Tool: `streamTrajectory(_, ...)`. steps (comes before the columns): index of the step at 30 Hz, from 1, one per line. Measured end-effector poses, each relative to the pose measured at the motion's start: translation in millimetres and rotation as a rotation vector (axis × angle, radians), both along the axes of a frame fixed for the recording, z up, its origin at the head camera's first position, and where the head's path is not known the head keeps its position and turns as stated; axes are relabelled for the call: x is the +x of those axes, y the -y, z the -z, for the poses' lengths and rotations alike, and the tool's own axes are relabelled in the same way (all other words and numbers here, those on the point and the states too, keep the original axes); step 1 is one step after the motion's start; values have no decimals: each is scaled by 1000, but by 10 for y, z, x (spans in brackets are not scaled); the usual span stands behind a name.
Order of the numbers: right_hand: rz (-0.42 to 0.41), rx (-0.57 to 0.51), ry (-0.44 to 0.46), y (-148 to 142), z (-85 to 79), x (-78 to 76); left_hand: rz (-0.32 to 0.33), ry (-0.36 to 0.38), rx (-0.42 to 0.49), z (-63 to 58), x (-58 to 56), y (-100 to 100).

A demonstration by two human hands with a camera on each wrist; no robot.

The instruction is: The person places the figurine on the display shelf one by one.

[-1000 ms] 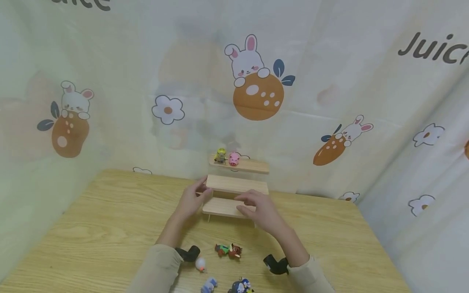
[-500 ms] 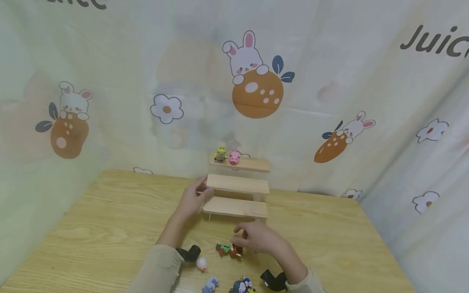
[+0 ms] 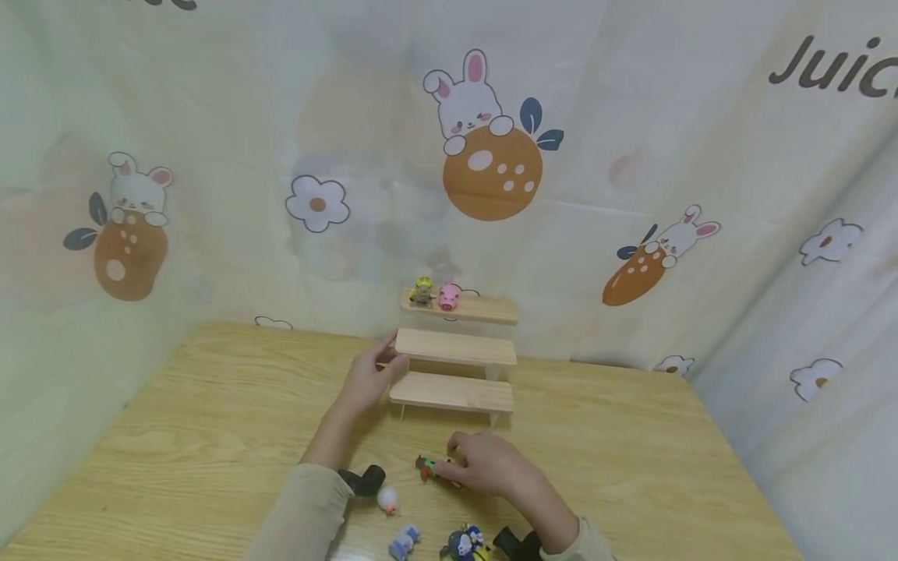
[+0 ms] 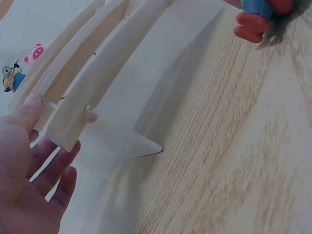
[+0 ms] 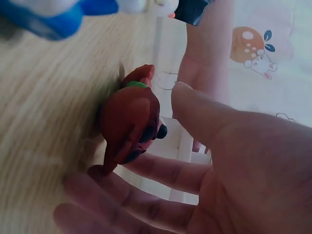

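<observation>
A three-tier wooden display shelf (image 3: 456, 347) stands at the back of the table. My left hand (image 3: 366, 379) grips its left end; in the left wrist view the thumb lies against the middle plank (image 4: 73, 56) and the fingertips touch the end of the lowest one. My right hand (image 3: 487, 463) is around a small reddish-brown toy figure with a green top (image 5: 126, 112), which lies on the table. Its thumb stands apart from the figure, while the fingers are spread along the far side. From the head, the hand hides much of the figure.
A yellow-helmeted figure (image 3: 422, 292) and a pink pig figure (image 3: 448, 297) stand on the top tier. Nearer the front lie a white figure (image 3: 387, 500), a blue-and-white figure (image 3: 404, 541) and a dark blue cluster of figures (image 3: 466, 543). A printed curtain (image 3: 379, 257) hangs behind.
My right hand has moved from the lowest tier down toward the front and over the reddish-brown figure. The left hand has stayed at the shelf's left end.
</observation>
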State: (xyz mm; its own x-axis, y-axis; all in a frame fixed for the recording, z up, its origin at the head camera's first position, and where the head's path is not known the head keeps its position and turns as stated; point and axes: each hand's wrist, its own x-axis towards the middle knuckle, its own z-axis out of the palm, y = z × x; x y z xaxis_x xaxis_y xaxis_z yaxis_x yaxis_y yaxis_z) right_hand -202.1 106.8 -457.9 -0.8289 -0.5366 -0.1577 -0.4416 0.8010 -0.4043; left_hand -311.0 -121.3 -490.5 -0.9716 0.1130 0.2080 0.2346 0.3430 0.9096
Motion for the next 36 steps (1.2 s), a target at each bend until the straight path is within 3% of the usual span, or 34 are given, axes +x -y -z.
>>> streamTrajectory(13,-21,-32,16,47,7,5,-8,20,8,-4,-9,10)
streamTrajectory(21,38,31,-125,45,10,2,-1,8,18,-8,-6,0)
streamTrajectory(25,51,3,-186,32,52,-47,2,-3,5,-5,10,3)
streamTrajectory(36,-14,-170,-97,-98,171,-199,4,-13,-8,4,15,-1)
